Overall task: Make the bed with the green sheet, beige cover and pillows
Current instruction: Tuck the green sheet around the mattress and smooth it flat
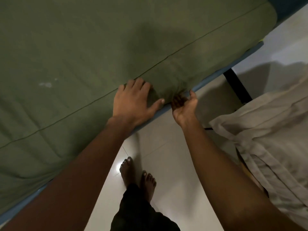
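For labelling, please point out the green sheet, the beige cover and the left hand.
green sheet [66, 55]: head view, flat top surface.
beige cover [268, 130]: head view, crumpled middle.
left hand [133, 102]: head view, back of hand.

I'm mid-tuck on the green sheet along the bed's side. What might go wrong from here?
1. The green sheet bunches where the right hand curls into it; tucked like that, it may leave a lump.
2. Those fingers sit against the blue bed frame, so they may get pinched.
3. The left hand only presses flat; if it lifts, the sheet may slip loose.
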